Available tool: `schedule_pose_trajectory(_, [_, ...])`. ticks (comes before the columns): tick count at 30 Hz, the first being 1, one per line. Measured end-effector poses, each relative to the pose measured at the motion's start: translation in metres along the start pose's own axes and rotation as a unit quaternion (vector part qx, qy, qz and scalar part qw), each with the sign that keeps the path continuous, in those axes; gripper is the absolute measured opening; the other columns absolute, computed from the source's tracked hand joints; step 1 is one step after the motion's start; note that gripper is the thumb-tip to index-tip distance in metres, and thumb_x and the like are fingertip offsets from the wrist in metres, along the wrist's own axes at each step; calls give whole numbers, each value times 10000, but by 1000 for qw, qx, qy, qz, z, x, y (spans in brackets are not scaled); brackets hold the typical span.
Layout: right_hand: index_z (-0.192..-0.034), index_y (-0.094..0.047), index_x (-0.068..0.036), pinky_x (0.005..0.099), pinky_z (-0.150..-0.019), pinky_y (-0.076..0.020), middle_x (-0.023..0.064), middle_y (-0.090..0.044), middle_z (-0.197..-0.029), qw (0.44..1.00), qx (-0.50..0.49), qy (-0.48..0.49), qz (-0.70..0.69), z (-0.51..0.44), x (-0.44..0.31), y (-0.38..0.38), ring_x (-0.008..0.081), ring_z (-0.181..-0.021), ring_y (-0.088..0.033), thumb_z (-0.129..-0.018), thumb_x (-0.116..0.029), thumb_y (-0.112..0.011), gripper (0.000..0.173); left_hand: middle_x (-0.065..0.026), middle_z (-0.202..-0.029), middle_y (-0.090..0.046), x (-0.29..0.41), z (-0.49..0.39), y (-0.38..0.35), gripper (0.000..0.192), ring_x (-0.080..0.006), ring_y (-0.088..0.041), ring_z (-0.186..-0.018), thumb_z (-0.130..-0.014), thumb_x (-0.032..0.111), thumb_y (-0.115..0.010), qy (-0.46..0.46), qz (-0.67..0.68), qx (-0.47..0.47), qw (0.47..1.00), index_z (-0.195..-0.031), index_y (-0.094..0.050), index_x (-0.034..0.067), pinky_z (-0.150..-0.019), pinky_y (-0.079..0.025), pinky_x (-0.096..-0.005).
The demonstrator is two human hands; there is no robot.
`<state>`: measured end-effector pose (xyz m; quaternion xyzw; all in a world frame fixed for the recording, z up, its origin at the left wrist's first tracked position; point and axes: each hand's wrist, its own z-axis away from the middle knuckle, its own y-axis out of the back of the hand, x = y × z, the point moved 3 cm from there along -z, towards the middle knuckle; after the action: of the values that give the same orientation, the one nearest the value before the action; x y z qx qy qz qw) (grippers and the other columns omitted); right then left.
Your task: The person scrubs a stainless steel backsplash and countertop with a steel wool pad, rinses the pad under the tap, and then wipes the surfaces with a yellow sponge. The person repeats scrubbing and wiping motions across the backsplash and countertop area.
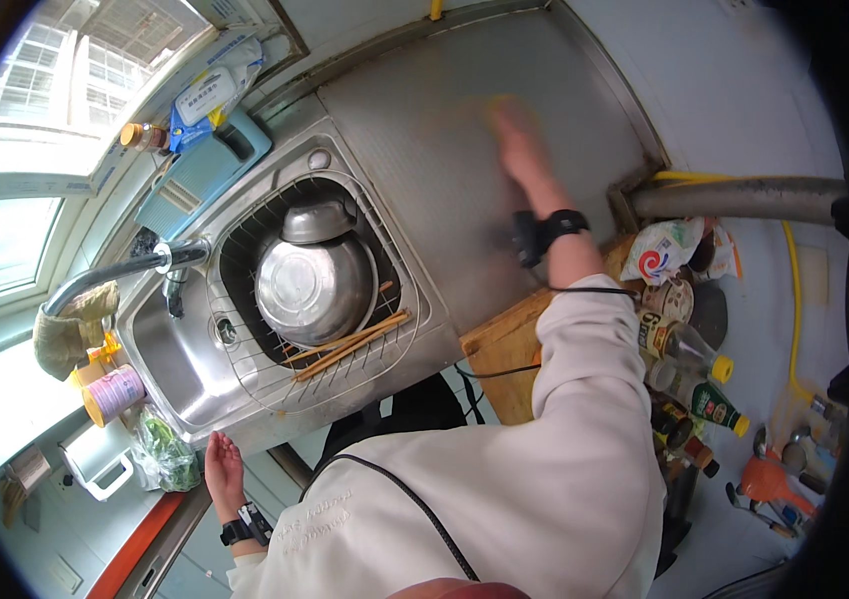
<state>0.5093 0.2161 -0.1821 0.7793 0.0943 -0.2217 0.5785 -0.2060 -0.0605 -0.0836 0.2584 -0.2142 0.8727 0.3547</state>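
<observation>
My right hand [520, 146] is over the stainless steel counter [424, 172], arm stretched forward. Motion blurs it, and a faint yellowish smear shows at its fingertips; whether it holds something cannot be made out. My left hand [225, 466] hangs by the counter's front edge, loosely curled with nothing in it, near a plastic bag of green vegetables [166, 449]. Between the hands is a double-bowl steel sink [177, 367]. A wire rack [248, 382] lies across it, carrying an upturned steel basin [312, 288], a smaller steel bowl [317, 222] and several wooden chopsticks [349, 346].
A chrome faucet [117, 273] with a cloth [72, 329] over its spout reaches across the left bowl. Behind the sink stand a blue plastic washboard [203, 180] and a wipes pack [203, 97]. Bottles [686, 352] crowd a wooden board [506, 352] at right, below a metal pipe [739, 202].
</observation>
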Motion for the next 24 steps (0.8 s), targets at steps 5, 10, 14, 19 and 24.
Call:
schedule_pose_trajectory(5, [-1245,-517,-40,432,-1058,-318,176,-439,-1349,963,90,-138,213,65,71,59,354,-1245,-407,-862,-25,-449,389,-41,-924,-638,1,-12,-2,144,-126,-603,-811,-921,118,-571,14,5,-21,1000,-1029,-593,26,-728,-515,-240])
schedule_pose_trajectory(10, [-1254,-518,-56,425,-1088,-286,152,-411,-1390,987,89,-13,136,80,-46,-22,320,-1304,-353,-857,-36,-462,401,-51,-934,-638,4,-26,-8,165,-128,-607,-823,-923,120,-568,23,-12,-36,999,-1054,-590,23,-743,-520,-243])
schedule_pose_trajectory(14, [-1157,-593,-91,392,-1047,-359,124,-525,-1296,989,49,124,-57,84,-142,-57,299,-1232,-460,-853,-87,-504,317,-48,-944,-634,9,-33,-12,176,-124,-606,-834,-923,121,-565,20,-35,-64,997,-1069,-586,26,-743,-516,-238])
schedule_pose_trajectory(19, [-966,-655,-51,392,-863,-472,125,-629,-1099,996,9,-78,-52,108,-113,11,298,-1024,-586,-843,-61,-493,203,-41,-957,-624,13,-35,1,168,-119,-600,-846,-923,115,-556,-1,-38,-109,993,-1067,-581,31,-758,-508,-238])
schedule_pose_trajectory(24, [-941,-635,-40,451,-789,-467,183,-619,-999,957,166,-208,116,173,-57,84,365,-920,-580,-833,-79,-535,153,-46,-971,-637,7,-41,27,199,-136,-606,-852,-925,121,-556,15,-22,-94,995,-1095,-579,20,-751,-518,-250])
